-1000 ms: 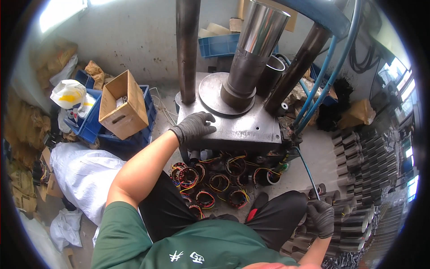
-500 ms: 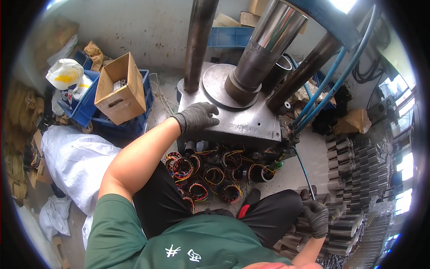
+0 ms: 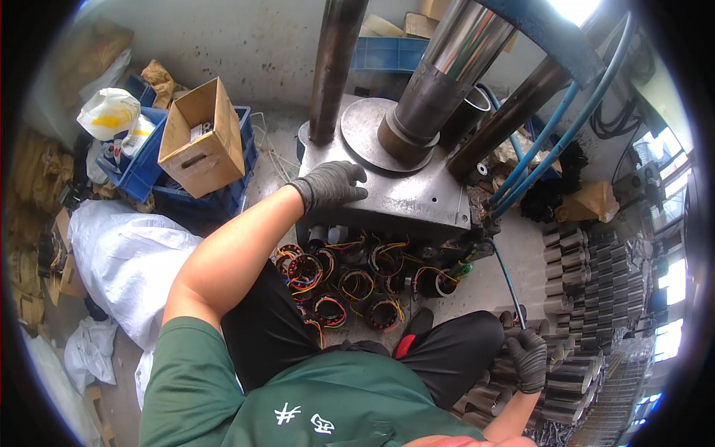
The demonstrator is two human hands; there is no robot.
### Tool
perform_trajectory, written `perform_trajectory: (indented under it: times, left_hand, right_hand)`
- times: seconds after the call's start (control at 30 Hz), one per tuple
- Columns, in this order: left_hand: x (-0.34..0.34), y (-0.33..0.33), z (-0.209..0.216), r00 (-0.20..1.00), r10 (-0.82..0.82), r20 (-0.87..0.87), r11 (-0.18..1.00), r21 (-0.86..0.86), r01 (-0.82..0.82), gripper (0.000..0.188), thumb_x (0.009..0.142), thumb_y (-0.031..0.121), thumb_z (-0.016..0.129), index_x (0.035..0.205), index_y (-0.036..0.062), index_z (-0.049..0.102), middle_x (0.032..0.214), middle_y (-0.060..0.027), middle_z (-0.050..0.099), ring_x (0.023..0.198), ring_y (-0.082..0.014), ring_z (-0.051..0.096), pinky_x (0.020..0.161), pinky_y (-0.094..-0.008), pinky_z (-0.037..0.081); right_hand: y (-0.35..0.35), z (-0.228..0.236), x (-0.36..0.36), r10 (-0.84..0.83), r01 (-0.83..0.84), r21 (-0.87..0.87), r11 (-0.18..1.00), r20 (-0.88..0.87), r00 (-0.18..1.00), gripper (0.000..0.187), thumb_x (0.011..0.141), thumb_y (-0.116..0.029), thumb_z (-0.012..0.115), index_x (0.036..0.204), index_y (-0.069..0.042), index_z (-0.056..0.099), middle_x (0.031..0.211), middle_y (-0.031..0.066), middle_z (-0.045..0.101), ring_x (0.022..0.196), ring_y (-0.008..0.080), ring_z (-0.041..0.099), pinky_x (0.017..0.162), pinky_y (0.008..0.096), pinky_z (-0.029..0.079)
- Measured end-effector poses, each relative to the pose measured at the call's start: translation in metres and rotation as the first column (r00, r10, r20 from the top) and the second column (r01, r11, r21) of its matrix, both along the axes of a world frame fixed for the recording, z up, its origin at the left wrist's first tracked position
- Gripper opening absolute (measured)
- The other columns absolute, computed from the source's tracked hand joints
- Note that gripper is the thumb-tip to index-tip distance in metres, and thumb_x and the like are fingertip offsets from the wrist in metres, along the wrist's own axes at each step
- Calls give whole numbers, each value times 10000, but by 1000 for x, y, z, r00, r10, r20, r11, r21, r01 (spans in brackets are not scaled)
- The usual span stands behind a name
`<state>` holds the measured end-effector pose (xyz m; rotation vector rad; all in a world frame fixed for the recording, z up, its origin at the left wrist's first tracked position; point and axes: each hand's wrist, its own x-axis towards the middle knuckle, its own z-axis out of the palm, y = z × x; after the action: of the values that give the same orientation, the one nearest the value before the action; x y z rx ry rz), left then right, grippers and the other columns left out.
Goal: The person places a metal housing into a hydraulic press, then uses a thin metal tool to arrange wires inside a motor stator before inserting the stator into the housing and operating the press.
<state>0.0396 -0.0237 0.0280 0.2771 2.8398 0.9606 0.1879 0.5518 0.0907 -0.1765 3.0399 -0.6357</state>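
My left hand (image 3: pixel 333 186), in a dark grey knitted glove, rests at the front left of the press's steel bed plate (image 3: pixel 417 195). Its fingers are slightly bent and apart, with nothing visible between them. Behind it, a round steel disc (image 3: pixel 357 138) lies on the plate under the dark cylindrical sleeve (image 3: pixel 417 112) and shiny ram (image 3: pixel 473 41). Low on the right, beside my knee, my gloved right hand (image 3: pixel 527 361) is closed around the end of a thin lever rod (image 3: pixel 509 284), which slants up toward the press.
Several wire-wound stators (image 3: pixel 356 284) with coloured leads stand on the floor below the plate. Metal cylinders (image 3: pixel 570 279) are stacked at right. Blue hoses (image 3: pixel 540 156) run beside the press column. At left are a wooden box (image 3: pixel 199 173), blue crates (image 3: pixel 242 141) and a white sack (image 3: pixel 130 253).
The view has shifted slightly, so the press sits a little higher in the picture. Both hands keep their places, the left at the plate and the right on the lever rod.
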Motion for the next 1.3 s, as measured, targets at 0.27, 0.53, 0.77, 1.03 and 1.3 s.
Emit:
perform_trajectory:
  times: [0.27,0.53,0.77,1.03,1.3]
  left_hand:
    - [0,0,0,1000,7,18,1000,8,-7,535,956,386,693,1315,-7,644,1254,-223,715,1181,-356,682,1050,-421,522]
    - [1,0,1,999,38,39,999,-23,-37,526,949,393,698,1323,26,651,1220,-201,727,1169,-353,685,1037,-423,525]
    - [0,-1,-4,1000,23,18,1000,16,-24,531,945,398,701,1319,25,655,1222,-211,727,1164,-352,688,1024,-418,529]
    - [0,-7,0,997,43,57,999,18,-44,539,949,397,694,1327,15,649,1256,-204,721,1194,-347,679,1060,-413,510]
    - [-4,-6,-8,996,58,72,996,59,-62,541,928,411,701,1316,36,666,1284,-180,717,1239,-340,655,1091,-417,484]
  right_hand:
    - [-2,5,0,-5,5,-13,1000,19,1000,152,848,-98,747,897,42,717,738,199,660,666,283,633,665,405,511]
    - [21,59,-95,174,-201,-21,979,-414,894,166,977,-48,682,1134,7,699,967,89,698,948,193,675,790,383,561]
    - [22,119,-236,218,-188,130,974,-770,599,437,1072,-196,547,1483,-46,540,1413,160,622,1208,267,634,1003,367,537]
    - [10,59,-66,86,-85,-35,996,46,995,339,938,-12,626,1272,-35,676,1171,141,728,1044,254,688,914,374,552]
    - [2,1,-2,128,-129,-4,992,113,985,167,798,-14,611,920,12,721,846,203,707,785,372,700,740,440,563]
